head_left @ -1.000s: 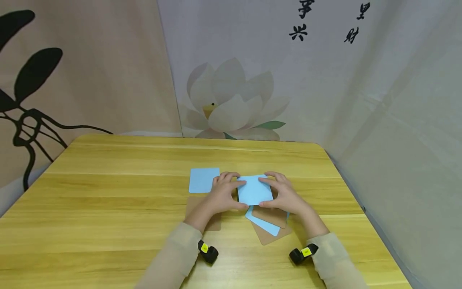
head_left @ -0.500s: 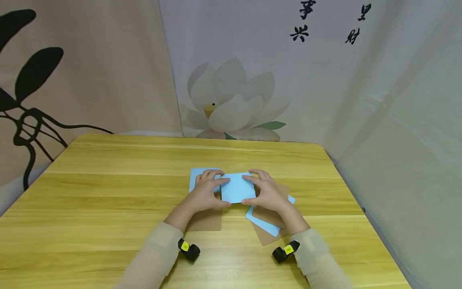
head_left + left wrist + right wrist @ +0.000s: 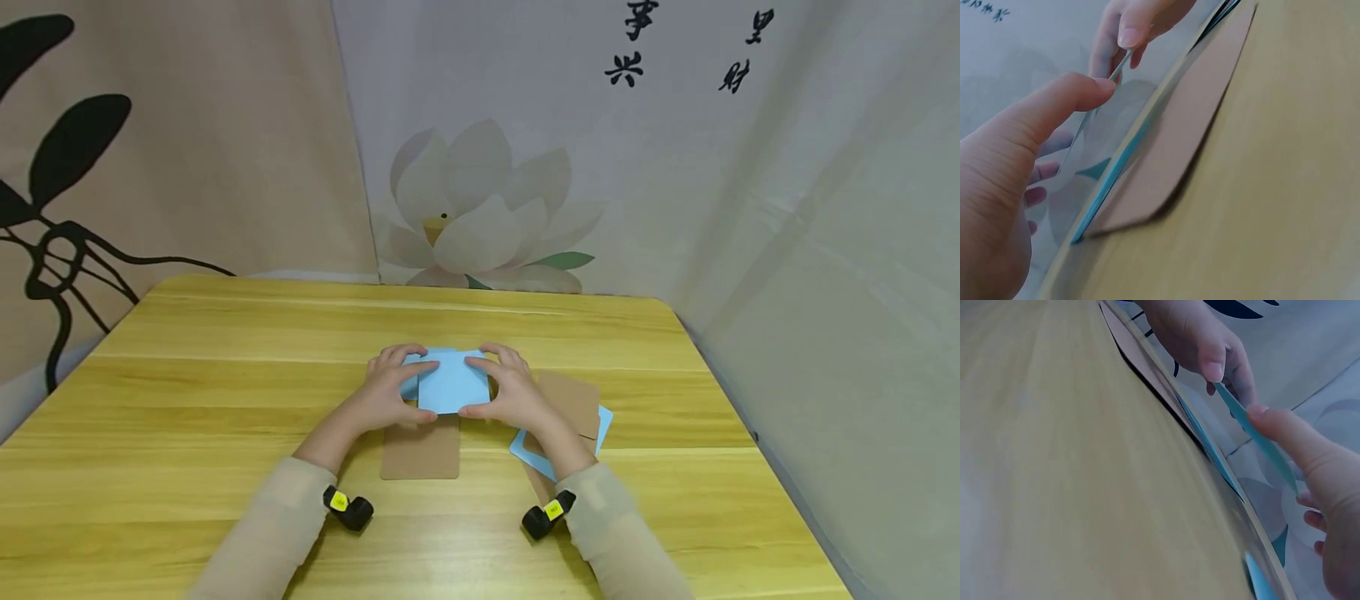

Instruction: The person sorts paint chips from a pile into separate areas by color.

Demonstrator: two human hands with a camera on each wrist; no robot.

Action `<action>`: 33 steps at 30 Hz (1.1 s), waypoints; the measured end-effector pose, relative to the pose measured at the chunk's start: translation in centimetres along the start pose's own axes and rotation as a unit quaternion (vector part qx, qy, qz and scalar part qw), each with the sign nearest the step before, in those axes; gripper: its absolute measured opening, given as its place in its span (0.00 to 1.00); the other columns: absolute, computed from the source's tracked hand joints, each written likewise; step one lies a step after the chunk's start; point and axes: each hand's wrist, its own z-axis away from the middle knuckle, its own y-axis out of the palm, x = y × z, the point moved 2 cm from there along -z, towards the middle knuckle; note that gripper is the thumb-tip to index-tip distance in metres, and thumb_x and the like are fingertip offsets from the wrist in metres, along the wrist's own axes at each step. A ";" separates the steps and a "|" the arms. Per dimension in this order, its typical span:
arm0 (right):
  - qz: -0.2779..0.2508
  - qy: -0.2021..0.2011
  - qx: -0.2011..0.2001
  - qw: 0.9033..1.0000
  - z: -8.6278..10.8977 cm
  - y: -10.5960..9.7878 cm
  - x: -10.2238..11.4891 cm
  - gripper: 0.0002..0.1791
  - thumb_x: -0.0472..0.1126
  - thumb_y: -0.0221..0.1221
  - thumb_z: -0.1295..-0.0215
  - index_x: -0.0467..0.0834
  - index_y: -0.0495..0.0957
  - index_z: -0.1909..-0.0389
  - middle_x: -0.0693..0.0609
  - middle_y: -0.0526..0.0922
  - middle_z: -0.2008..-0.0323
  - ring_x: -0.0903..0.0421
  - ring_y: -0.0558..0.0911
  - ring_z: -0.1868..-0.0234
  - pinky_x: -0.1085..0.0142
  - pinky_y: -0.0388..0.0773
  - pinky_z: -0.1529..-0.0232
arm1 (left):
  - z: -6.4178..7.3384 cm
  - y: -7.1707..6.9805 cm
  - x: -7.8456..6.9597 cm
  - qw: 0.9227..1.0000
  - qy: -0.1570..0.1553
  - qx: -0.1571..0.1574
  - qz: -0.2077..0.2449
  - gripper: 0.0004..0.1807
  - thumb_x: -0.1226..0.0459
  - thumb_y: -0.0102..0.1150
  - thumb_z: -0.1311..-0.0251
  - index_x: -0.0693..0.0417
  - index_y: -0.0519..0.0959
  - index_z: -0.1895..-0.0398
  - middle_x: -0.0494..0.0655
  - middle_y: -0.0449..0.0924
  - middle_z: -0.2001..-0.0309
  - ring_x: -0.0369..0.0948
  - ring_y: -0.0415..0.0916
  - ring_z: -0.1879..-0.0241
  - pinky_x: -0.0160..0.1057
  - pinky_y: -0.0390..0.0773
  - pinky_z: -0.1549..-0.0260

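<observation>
A light blue square card point(image 3: 453, 385) is raised off the table between both hands. My left hand point(image 3: 386, 392) pinches its left edge between thumb and fingers, and my right hand point(image 3: 513, 392) pinches the right edge. In the right wrist view the card point(image 3: 1266, 444) appears nearly edge-on, tilted, apart from the tabletop. Behind and below it, a second blue card point(image 3: 409, 387) lies on the table, mostly covered from the head view. Nearer the person is a flat brown card point(image 3: 422, 450), its far part hidden by the held card.
To the right lies a loose, overlapping group of brown cards point(image 3: 572, 398) and blue cards point(image 3: 604, 425), partly hidden by the right forearm. All rest on a wooden table point(image 3: 225, 433). A printed curtain point(image 3: 480, 167) hangs behind the far edge.
Both hands have carried the blue card leftward and slightly away, from beside the right-hand group to over the left blue card. More of the brown cards at right has come into view.
</observation>
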 end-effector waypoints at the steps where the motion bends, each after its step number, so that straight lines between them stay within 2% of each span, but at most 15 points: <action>1: 0.002 -0.001 -0.001 1.000 -0.2 0.2 0.1 0.46 0.62 0.70 0.53 0.51 0.69 0.33 0.45 0.58 0.30 0.45 0.51 0.30 0.43 0.51 0.37 | 0.1 -0.2 0.3 1.000 -0.002 0.000 0.004 0.44 0.49 0.76 0.59 0.53 0.73 0.36 0.53 0.59 0.33 0.54 0.47 0.33 0.58 0.47 0.44; 10: -0.004 0.004 0.003 1.000 -2.2 1.7 1.1 0.46 0.62 0.70 0.53 0.50 0.69 0.33 0.46 0.58 0.30 0.45 0.52 0.30 0.45 0.50 0.35 | 0.7 -1.4 2.3 0.999 -0.023 0.007 0.036 0.44 0.51 0.76 0.57 0.55 0.71 0.34 0.54 0.57 0.33 0.56 0.45 0.33 0.61 0.46 0.44; 20: 0.003 0.012 0.017 1.000 -3.7 3.0 0.8 0.45 0.61 0.69 0.51 0.50 0.67 0.32 0.46 0.56 0.29 0.45 0.52 0.30 0.45 0.49 0.35 | 0.6 -1.6 3.9 0.999 -0.046 0.009 0.022 0.45 0.50 0.76 0.58 0.55 0.71 0.34 0.53 0.57 0.32 0.57 0.44 0.32 0.64 0.43 0.41; 33: 0.002 0.027 0.040 0.999 -4.0 3.9 0.0 0.45 0.63 0.67 0.49 0.51 0.65 0.30 0.48 0.54 0.28 0.46 0.51 0.29 0.47 0.48 0.34 | 0.4 -1.5 4.3 0.998 -0.053 0.028 0.001 0.45 0.47 0.74 0.56 0.55 0.71 0.34 0.54 0.56 0.31 0.57 0.45 0.33 0.62 0.44 0.42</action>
